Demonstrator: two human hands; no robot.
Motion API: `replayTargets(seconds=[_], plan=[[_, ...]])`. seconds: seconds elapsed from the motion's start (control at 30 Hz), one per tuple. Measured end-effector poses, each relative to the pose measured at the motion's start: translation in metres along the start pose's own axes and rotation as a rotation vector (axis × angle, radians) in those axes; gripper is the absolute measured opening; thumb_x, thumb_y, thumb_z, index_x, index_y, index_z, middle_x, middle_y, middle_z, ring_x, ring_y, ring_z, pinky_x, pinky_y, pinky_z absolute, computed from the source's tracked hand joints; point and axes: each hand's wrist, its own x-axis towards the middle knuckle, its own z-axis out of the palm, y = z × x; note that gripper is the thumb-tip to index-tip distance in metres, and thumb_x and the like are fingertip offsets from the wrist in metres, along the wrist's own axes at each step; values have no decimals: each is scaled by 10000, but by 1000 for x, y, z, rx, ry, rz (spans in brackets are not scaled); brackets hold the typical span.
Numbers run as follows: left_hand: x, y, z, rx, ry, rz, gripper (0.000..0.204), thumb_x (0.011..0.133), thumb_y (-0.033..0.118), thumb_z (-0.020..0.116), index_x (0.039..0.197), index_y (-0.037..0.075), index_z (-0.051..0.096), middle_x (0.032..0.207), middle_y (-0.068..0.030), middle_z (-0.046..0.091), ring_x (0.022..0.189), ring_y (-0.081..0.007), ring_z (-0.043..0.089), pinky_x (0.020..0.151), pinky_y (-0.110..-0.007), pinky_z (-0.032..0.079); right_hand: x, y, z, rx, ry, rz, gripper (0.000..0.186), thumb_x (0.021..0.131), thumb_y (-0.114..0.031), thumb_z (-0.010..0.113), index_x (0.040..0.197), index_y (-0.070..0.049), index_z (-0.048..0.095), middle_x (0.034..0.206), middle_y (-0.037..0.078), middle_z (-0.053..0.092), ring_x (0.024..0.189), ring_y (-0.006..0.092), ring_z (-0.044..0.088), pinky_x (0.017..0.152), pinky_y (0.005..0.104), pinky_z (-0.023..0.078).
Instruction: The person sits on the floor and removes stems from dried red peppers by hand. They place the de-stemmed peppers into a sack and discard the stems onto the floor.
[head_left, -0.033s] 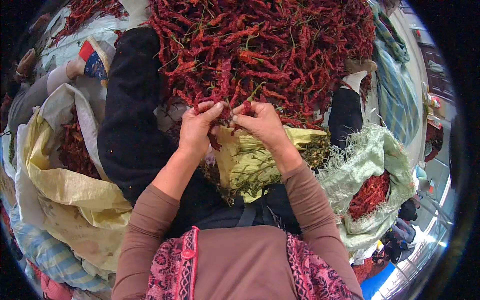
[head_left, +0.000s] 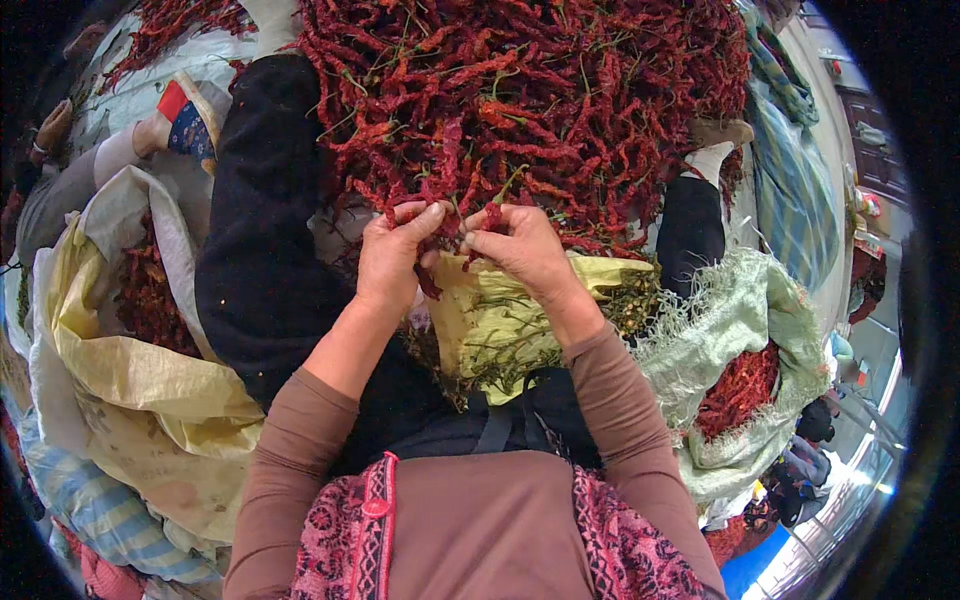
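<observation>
A large heap of wrinkled dried red chili peppers (head_left: 560,110) lies in front of me, between my outstretched legs. At its near edge my left hand (head_left: 390,258) is closed on a dried chili pepper (head_left: 430,283), which hangs below the fingers. Close beside it, my right hand (head_left: 530,252) pinches a chili with a green stem (head_left: 494,214) between thumb and fingers. The fingertips of both hands nearly meet. Beneath them, a yellow sheet or sack (head_left: 470,300) holds many thin green-brown stems (head_left: 510,345).
At my left stands an open whitish-yellow sack (head_left: 170,385) with dark red chilies inside. A frayed pale green sack (head_left: 790,330) with brighter chilies is at my right. Another person's leg and patterned shoe (head_left: 190,130) show at the upper left. Striped blue sheeting (head_left: 795,190) lies beyond my right foot.
</observation>
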Motion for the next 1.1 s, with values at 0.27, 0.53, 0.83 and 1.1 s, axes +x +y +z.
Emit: replayTargets(seconds=[0.27, 0.53, 0.83, 1.1], plan=[[-4, -7, -2, 185, 7, 213, 76, 807, 58, 680, 860, 18, 642, 772, -12, 631, 588, -74, 507, 493, -220, 384, 1, 17, 10, -176, 117, -107, 97, 778, -98, 662, 795, -16, 613, 698, 30, 606, 632, 90, 537, 577, 271, 431], [-24, -8, 3, 537, 74, 650, 72, 816, -10, 607, 885, 7, 611, 800, -33, 628, 682, -115, 588, 615, -227, 470, -7, 22, 22, -452, 344, -287, 172, 767, -123, 655, 783, 28, 575, 671, 185, 580, 575, 252, 547, 563, 349, 434], [-9, 6, -7, 317, -162, 70, 92, 805, 125, 689, 854, 74, 629, 591, 47, 532, 467, -29, 417, 421, -188, 270, -35, 13, 8, -578, -121, -356, 83, 838, -62, 622, 842, 12, 583, 712, 58, 586, 679, 105, 532, 634, 272, 438], [-15, -6, -5, 286, -221, 84, 98, 814, 131, 684, 837, 75, 607, 587, 38, 538, 489, -34, 444, 428, -215, 318, -38, 14, 22, -362, 64, -270, 75, 775, -51, 583, 808, 14, 566, 655, 156, 559, 598, 219, 555, 575, 345, 439]])
